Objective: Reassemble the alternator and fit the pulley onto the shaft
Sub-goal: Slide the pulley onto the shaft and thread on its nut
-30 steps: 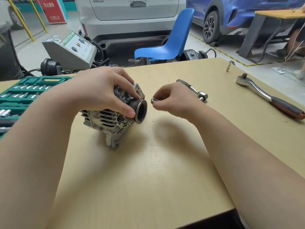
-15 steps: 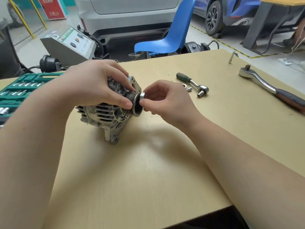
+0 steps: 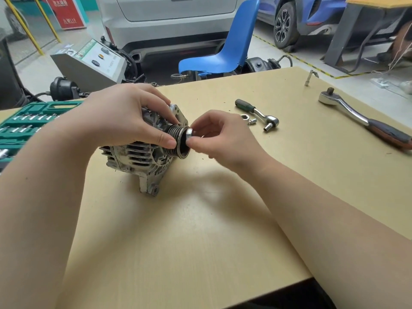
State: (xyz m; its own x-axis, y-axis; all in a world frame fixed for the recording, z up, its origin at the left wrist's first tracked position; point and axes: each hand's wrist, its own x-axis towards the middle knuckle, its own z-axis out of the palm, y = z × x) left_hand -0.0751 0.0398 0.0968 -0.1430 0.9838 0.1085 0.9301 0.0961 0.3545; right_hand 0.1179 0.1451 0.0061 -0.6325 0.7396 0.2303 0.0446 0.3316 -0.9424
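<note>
Your left hand (image 3: 124, 121) has its grip clamped over the alternator (image 3: 136, 157), thumb on the grooved pulley (image 3: 176, 139), which sits at the alternator's right end. The alternator rests on the tan surface (image 3: 200, 241), left of centre, mounting ear down. Your right hand (image 3: 219, 139) pinches a silver nut (image 3: 189, 133) between thumb and forefinger, right at the pulley's open mouth; can't tell if it touches the shaft. Open room: wide bare surface in front of the alternator to the near edge. Small ratchet (image 3: 258, 113) with loose small parts just beside it lies right of your hand; big ratchet (image 3: 361, 118) near the right edge. Green socket case (image 3: 29, 123) overhangs the left edge. Red sign (image 3: 66, 11) has writing, too blurred to read.
</note>
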